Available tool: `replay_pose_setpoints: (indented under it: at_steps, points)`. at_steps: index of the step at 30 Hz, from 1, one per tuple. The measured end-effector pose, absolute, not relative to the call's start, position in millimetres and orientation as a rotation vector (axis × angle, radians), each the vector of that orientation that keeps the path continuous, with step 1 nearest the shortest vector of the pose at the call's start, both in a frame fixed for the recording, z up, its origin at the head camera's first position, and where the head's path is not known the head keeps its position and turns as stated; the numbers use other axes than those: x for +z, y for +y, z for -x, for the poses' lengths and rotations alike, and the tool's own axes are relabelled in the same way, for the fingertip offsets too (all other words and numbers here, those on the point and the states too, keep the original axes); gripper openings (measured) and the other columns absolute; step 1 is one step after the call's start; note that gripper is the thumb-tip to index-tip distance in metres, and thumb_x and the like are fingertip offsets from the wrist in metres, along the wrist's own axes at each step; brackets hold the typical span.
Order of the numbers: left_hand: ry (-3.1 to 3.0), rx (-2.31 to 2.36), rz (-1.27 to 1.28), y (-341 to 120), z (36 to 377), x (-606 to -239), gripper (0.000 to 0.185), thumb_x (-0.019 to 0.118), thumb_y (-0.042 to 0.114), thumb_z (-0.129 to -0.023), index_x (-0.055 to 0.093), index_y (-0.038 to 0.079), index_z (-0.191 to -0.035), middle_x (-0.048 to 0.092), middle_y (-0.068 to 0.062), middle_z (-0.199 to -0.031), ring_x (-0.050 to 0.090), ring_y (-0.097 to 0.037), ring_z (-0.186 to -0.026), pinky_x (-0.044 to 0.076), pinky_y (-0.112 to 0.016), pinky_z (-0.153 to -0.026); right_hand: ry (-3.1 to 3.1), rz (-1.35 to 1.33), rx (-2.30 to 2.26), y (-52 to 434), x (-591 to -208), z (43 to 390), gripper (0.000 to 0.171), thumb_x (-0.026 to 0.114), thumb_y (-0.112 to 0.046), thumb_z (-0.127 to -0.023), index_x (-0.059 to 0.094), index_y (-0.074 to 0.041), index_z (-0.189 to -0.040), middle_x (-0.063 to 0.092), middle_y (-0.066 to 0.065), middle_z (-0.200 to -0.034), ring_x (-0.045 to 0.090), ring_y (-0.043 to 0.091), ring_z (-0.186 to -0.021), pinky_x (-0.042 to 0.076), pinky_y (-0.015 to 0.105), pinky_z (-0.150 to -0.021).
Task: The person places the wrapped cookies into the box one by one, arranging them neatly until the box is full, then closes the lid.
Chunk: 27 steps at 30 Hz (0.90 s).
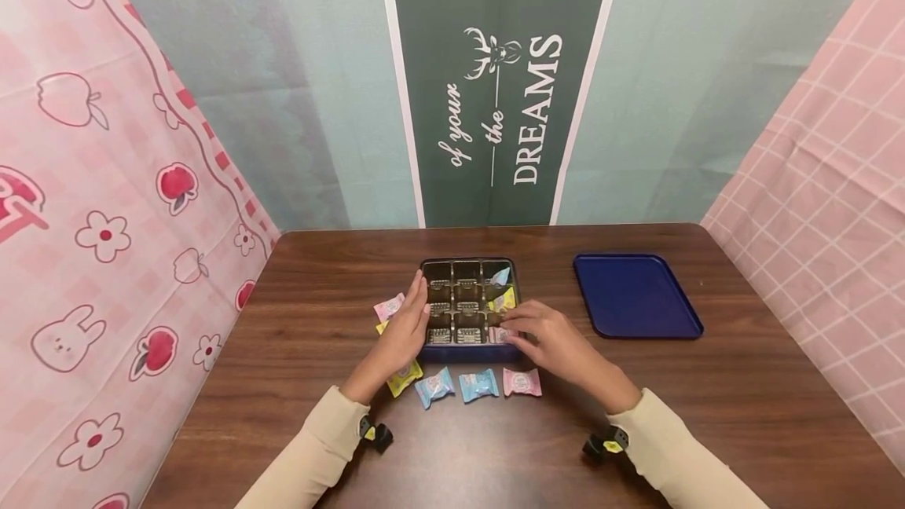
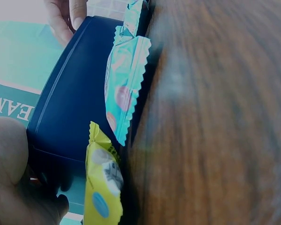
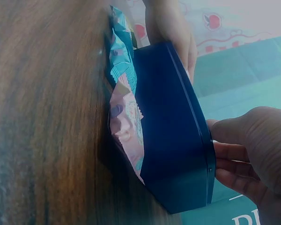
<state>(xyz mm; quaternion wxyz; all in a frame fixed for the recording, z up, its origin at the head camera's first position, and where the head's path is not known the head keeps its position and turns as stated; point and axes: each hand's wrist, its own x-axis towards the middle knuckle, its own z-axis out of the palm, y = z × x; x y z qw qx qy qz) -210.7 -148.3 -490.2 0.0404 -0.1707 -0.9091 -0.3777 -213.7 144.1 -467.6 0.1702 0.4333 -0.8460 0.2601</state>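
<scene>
A dark blue box (image 1: 470, 353) with a black divided insert (image 1: 468, 313) stands on the table. My left hand (image 1: 404, 330) lies along its left side, fingers straight and held together. At the front right compartment, my right hand (image 1: 547, 336) reaches over the rim, with thumb and fingertips at the right end of a pink wrapped candy (image 1: 498, 335). Behind that candy, a yellow candy (image 1: 503, 301) and a blue candy (image 1: 500, 276) occupy the other compartments of the right column. The right wrist view shows the fingertips of the right hand (image 3: 243, 154) hidden behind the box rim.
In front of the box lie two blue candies (image 1: 434, 387) (image 1: 478, 385) and a pink candy (image 1: 522, 382). Beside the left hand are a yellow candy (image 1: 404, 378), another pink candy (image 1: 389, 307) and a partly covered yellow one. A blue lid-like tray (image 1: 639, 297) rests at the right.
</scene>
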Motion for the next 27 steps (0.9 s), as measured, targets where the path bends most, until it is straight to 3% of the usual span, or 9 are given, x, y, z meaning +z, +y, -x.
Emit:
replay_pose_setpoints:
  at_steps: [14,27]
  points:
    - [-2.769,-1.157,0.539,-148.9,210.8,-490.2,0.052,0.036,0.012,-0.111,0.021,-0.010,-0.156,0.008,-0.020,-0.168,0.027,-0.038,-0.149,0.029,-0.054,-0.117,-2.334,-1.254,0.746,152.6,-471.5,203.4,0.017,0.085,-0.005,-0.079,0.080,-0.005,-0.095,0.073,0.008,-0.103,0.067,0.022,-0.098,0.059,0.039,-0.077]
    - [-2.782,-1.141,0.537,-149.0,210.4,-490.3,0.052,0.035,0.013,-0.112,0.020,-0.008,-0.157,0.006,-0.017,-0.169,0.028,-0.035,-0.149,0.030,-0.051,-0.117,-2.224,-1.246,0.822,159.7,-469.8,187.7,0.024,0.084,0.005,-0.073,0.080,-0.005,-0.095,0.073,0.009,-0.106,0.067,0.025,-0.099,0.057,0.039,-0.082]
